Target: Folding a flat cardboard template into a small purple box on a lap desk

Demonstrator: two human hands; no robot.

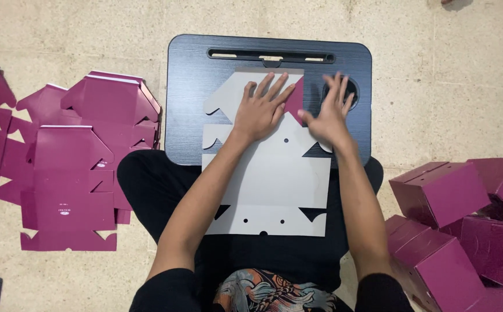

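While we sit on the floor, our left hand lies flat, fingers spread, on a grey die-cut cardboard blank. Our right hand, grip open and blurred, presses a maroon corner flap near the blank's right edge. The blank overhangs the near edge of the black lap counter. Flat maroon blanks crowd our left; folded maroon boxes crowd our right.
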